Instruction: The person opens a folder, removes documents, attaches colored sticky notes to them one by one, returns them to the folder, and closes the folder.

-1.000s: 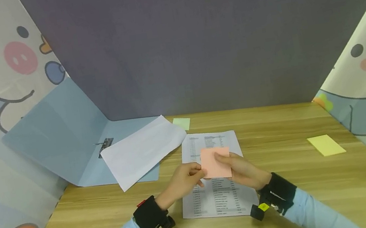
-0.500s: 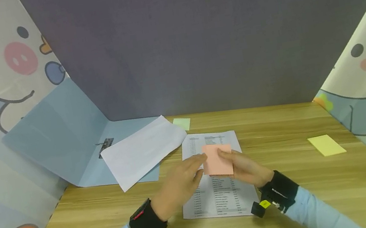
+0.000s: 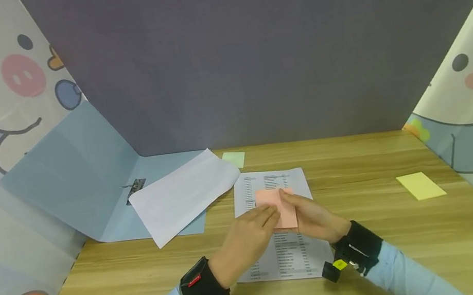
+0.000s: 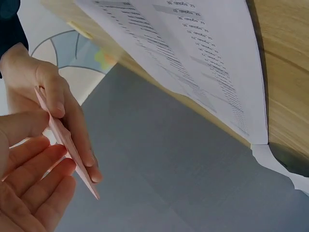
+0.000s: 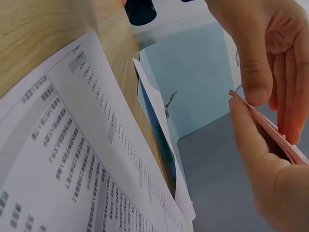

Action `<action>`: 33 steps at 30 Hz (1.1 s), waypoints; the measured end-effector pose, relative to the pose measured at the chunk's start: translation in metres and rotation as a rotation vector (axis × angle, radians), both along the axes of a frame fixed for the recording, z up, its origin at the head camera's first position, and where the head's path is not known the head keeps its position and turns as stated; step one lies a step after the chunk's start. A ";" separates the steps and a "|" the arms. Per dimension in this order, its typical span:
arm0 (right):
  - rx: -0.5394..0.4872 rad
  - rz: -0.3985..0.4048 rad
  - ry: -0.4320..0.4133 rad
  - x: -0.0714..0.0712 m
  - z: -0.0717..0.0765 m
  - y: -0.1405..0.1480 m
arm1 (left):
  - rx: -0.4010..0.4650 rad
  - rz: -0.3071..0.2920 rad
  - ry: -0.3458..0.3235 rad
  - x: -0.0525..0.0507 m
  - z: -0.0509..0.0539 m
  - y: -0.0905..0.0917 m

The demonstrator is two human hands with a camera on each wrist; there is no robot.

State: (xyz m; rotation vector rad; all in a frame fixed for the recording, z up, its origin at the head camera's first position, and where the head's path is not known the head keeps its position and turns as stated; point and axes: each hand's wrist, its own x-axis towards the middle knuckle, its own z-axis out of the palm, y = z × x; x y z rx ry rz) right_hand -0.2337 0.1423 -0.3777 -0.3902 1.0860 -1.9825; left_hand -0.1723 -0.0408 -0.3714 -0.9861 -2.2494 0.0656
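The left hand (image 3: 245,235), fingers extended, touches and partly hides the pink pad (image 3: 287,216). The right hand (image 3: 317,217) grips the pad's right side, thumb in front, fingers mostly hidden behind, above a partly covered printed sheet (image 3: 290,258).

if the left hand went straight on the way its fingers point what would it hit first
The pink sticky note pad, which the left hand seems to touch; beyond that, probably the right hand, though depth is unclear.
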 end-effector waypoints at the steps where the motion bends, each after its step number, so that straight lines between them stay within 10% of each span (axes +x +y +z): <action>1: -0.009 0.010 0.012 0.000 0.000 0.000 | 0.006 -0.001 0.008 0.000 0.000 0.001; 33: -0.221 0.182 -0.026 0.000 -0.002 0.003 | 0.065 0.003 0.028 0.001 -0.002 0.003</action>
